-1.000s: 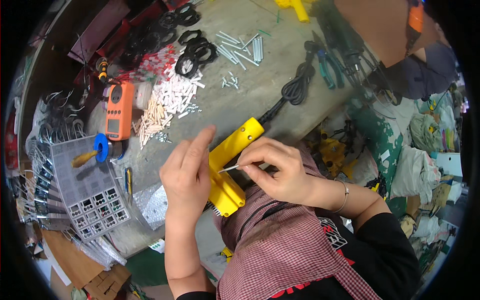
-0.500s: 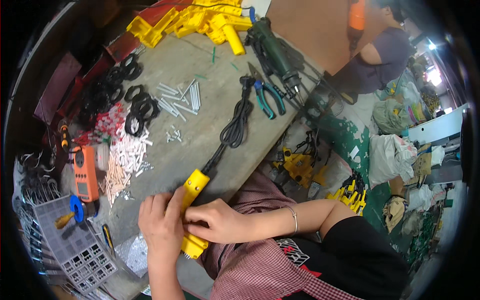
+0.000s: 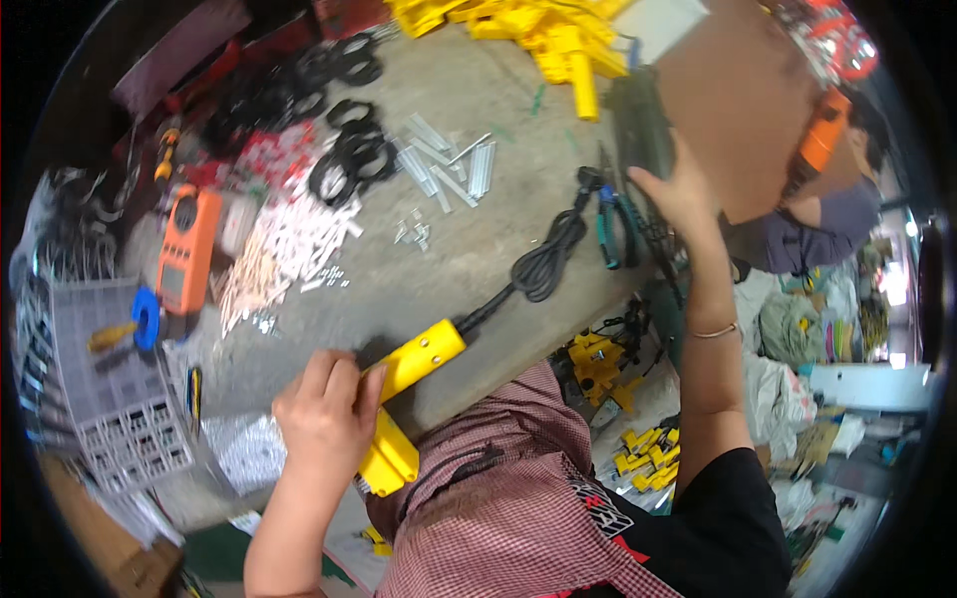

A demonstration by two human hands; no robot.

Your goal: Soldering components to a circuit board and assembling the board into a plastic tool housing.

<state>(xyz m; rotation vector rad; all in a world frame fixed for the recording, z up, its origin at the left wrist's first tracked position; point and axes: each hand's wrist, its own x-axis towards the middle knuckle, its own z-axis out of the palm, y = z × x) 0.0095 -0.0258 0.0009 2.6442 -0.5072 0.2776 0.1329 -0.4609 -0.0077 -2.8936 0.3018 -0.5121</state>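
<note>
My left hand (image 3: 324, 409) is closed around a yellow plastic housing (image 3: 424, 359), holding it slanted at the table's near edge. Two screws show on its far part, and a coiled black cord (image 3: 548, 259) runs from its far end. Stretched out to the right, my right hand (image 3: 683, 189) lies on a dark green electric screwdriver (image 3: 640, 115), thumb on one side of it. The tool is blurred, and some of the fingers are hidden. Teal-handled pliers (image 3: 615, 234) lie just left of that hand.
Yellow housing parts (image 3: 538, 30), black rings (image 3: 354, 159), metal pins (image 3: 449, 159) and pale sleeves (image 3: 309, 224) cover parts of the table. At the left are an orange meter (image 3: 189, 249) and a compartment box (image 3: 130, 399). Beyond the right side, another person (image 3: 817, 229) is near an orange tool (image 3: 822, 130).
My right hand has left the yellow housing and reached away to the right, onto the electric screwdriver. My left hand keeps its hold on the housing. The view has swung rightward and turned.
</note>
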